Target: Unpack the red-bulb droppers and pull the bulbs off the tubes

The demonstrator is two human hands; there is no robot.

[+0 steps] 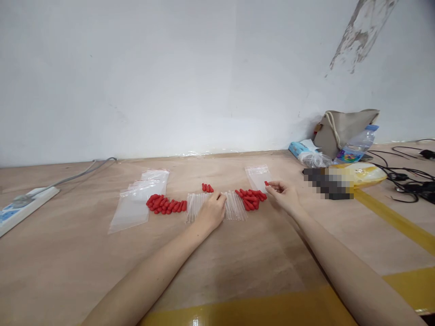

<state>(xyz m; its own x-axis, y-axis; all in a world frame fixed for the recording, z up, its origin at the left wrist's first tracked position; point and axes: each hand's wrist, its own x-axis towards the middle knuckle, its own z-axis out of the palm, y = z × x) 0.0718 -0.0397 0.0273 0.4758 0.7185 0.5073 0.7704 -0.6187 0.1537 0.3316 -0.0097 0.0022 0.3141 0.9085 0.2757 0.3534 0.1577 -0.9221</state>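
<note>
A row of thin clear tubes [235,206], which look like glass dropper tubes, lies side by side on the table. My left hand [213,210] rests over the middle of that row with its fingers pinched together; whatever is in them is hidden. Between the fingertips of my right hand [284,195] is a small red rubber bulb [266,183]. Just left of that hand lies a pile of red rubber bulbs [250,198], and a second pile of bulbs [166,204] borders the row's left end. Several bulbs [207,187] lie apart behind the tubes.
Clear zip bags [131,210] overlap at left; another zip bag [255,174] lies behind the right pile. A power strip [30,207] is at far left. To the right are a tissue pack [301,148], a plastic bottle [358,145], a grey bag [343,129] and black cables [404,181].
</note>
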